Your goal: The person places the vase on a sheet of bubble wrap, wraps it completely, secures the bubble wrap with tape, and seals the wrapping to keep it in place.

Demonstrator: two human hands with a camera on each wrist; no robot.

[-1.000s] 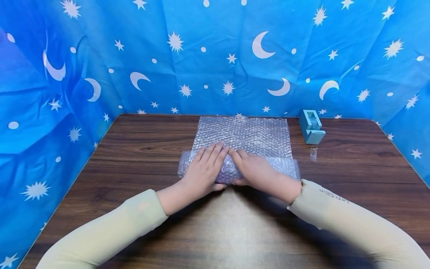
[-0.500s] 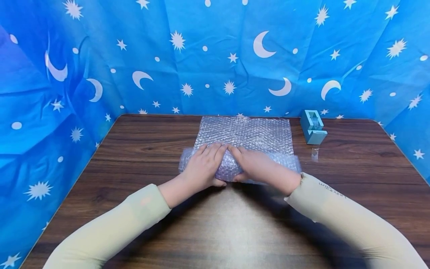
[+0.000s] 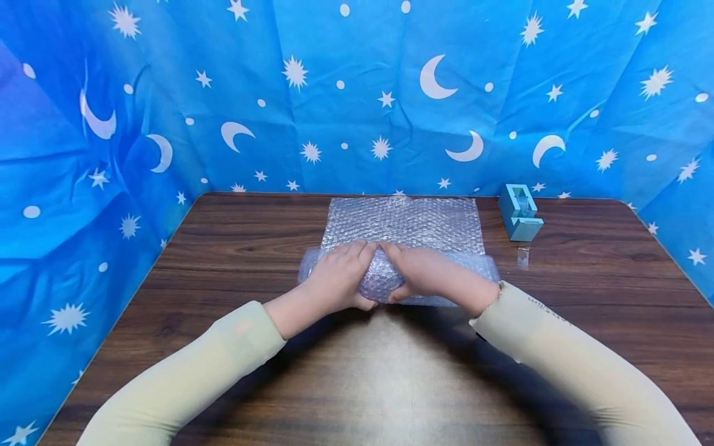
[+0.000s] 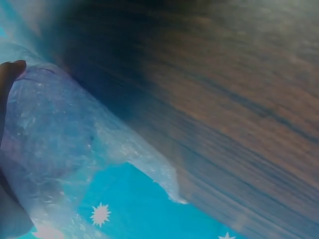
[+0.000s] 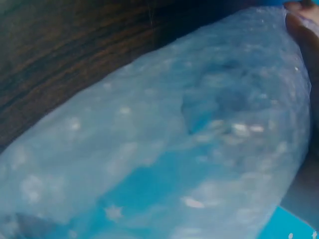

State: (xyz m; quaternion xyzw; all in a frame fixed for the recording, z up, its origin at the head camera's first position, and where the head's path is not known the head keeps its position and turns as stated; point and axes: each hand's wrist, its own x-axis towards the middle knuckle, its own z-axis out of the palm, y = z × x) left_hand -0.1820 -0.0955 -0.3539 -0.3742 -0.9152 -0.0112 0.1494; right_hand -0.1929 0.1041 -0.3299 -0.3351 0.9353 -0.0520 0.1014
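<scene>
Both hands — left hand (image 3: 334,277) and right hand (image 3: 426,274) — are gripping the bubble wrap (image 3: 403,229) roll at frame centre, fingers curling over it, thumbs underneath. Its flat part is lying beyond on the table (image 3: 234,248). At right, well apart, a tape dispenser (image 3: 520,212) is sitting before the blue cloth (image 3: 357,93) — a tape scrap (image 3: 522,256) lying just below it.

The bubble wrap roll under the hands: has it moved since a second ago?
Yes. The bubble wrap roll has rolled slightly away from the person, covering more of the flat sheet, toward the tape dispenser's row.
</scene>
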